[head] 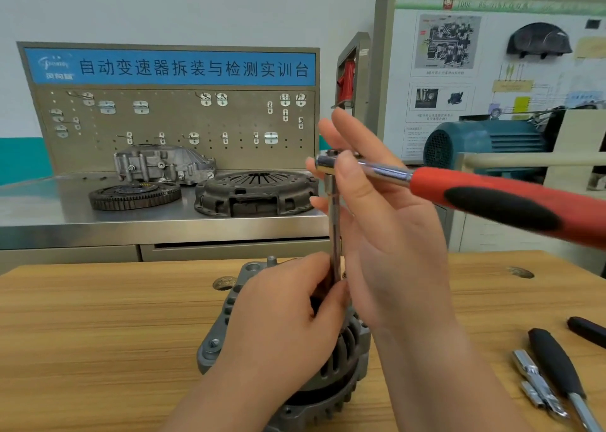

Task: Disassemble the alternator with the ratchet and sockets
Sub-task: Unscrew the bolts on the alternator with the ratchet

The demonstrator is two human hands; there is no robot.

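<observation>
The left hand (288, 320) gripped the lower end of an upright extension (335, 221), its fingers curled round the bar just above the alternator (344, 349); whatever socket sat below was hidden by the hand. The right hand (377, 228) stood higher, palm turned left, its thumb laid across the near side of the ratchet (492, 195) at the head and its nearly straight fingers behind it, so the head was pinched between them. The ratchet sat on top of the extension, with its red and black handle reaching out to the right, clear of the table (98, 333).

The alternator rested on the wooden table directly under both hands, its ribbed housing partly covered by the left wrist. To the right lay a black-handled tool (557, 366), metal bits (534, 385) just beside it, and another black handle (587, 330) near the edge of view. Behind, a steel table (49, 212) carried a flywheel (134, 195), a clutch cover (255, 192) and a grey casing (160, 164) before a pegboard (177, 126).
</observation>
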